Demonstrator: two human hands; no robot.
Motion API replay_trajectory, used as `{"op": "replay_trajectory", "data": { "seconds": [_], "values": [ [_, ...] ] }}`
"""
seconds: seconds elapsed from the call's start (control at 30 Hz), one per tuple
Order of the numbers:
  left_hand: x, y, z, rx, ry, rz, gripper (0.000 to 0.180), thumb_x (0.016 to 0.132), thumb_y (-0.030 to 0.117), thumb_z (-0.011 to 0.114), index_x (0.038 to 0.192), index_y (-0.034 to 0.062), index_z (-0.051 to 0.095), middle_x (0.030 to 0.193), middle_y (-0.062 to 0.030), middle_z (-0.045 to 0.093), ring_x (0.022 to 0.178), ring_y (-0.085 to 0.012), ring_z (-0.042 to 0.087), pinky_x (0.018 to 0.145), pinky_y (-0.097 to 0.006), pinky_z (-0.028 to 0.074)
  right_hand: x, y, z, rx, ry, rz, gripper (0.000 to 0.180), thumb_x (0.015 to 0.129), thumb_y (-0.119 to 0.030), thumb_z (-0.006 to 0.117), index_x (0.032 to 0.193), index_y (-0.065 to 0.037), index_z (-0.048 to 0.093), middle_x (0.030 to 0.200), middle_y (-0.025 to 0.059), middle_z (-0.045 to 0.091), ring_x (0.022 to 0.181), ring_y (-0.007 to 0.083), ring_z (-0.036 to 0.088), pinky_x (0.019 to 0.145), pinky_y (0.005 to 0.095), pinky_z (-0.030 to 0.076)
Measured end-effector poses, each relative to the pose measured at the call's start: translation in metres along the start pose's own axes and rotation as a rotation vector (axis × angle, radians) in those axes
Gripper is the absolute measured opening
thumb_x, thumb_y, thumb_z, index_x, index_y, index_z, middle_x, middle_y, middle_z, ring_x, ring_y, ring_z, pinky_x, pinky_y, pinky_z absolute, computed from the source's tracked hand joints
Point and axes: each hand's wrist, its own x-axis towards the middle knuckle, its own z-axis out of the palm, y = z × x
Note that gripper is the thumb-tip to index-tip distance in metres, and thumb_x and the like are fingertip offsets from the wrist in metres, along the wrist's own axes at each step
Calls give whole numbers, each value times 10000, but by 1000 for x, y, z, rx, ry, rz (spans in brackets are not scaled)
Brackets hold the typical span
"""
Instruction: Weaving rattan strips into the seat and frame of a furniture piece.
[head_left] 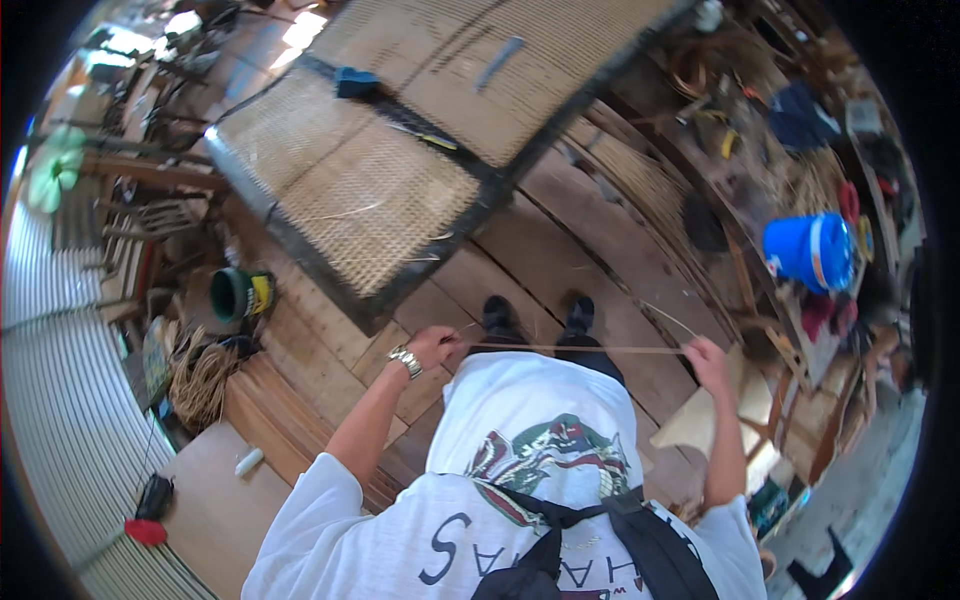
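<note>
A thin tan strip, which looks like cane [580, 349], is stretched taut in front of my waist. One end is pinched in my left hand [435, 347], which has a metal watch on its wrist. The fingers of my right hand [707, 362] close on the other end, and a pale loose tail curves up and away from it. Beyond my feet stands a dark-framed panel with woven cane mesh [390, 190], nearer my left hand than my right. Neither hand touches it.
On the panel lie a dark blue block-like object [355, 82], a grey-blue tool [498, 64] and a yellow-handled tool [438, 142]. A blue bucket [808, 252] stands at right among clutter. At left are a green bucket [240, 294], a coil of cane [203, 383] and wooden boards [275, 405].
</note>
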Motion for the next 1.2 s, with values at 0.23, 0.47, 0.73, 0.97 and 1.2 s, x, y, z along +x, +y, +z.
{"op": "replay_trajectory", "data": {
  "seconds": [0.23, 0.47, 0.73, 0.97, 1.2],
  "values": [
    [-97, -58, -32, 243, 224, -439, 338, 923, 343, 659, 920, 5, 668, 797, -144, 676, 699, -231, 622, 670, -380, 489, -8, 116, -86, -762, 271, 516, 352, 925, -272, 612, 1116, 24, 604, 1161, 225, 632, 1093, 397, 598, 930, 482, 465],
    [-19, 116, 40, -25, 347, 9, 280, 919, 286, 669, 942, 7, 669, 796, -189, 654, 707, -264, 619, 672, -379, 481, 104, -124, 105, 201, -212, -150, 485, 956, -311, 611, 1348, -34, 539, 1273, 160, 630, 1107, 272, 635, 920, 361, 517],
    [-35, 168, 6, -190, 471, 52, 166, 887, 163, 694, 989, 43, 747, 863, -49, 747, 766, -85, 645, 706, -271, 528, 95, -220, 66, 320, -680, -474, 141, 940, -155, 649, 856, -42, 652, 740, -66, 556, 718, 27, 479, 617, 221, 417],
    [-124, 146, -48, -380, 597, -70, 164, 930, 190, 705, 936, 27, 724, 753, 68, 611, 670, -23, 499, 578, -211, 409, 125, -197, -26, 517, -802, -192, 159, 913, -211, 704, 835, -90, 638, 694, -83, 512, 615, 18, 422, 555, 188, 321],
    [-120, 149, -41, -470, 616, -140, 248, 909, 294, 750, 861, 58, 693, 682, 120, 479, 610, -6, 373, 522, -210, 290, 124, -192, -38, 479, -777, -159, 174, 901, -237, 721, 850, -94, 636, 700, -79, 524, 613, 15, 420, 550, 186, 313]
  ]
}}
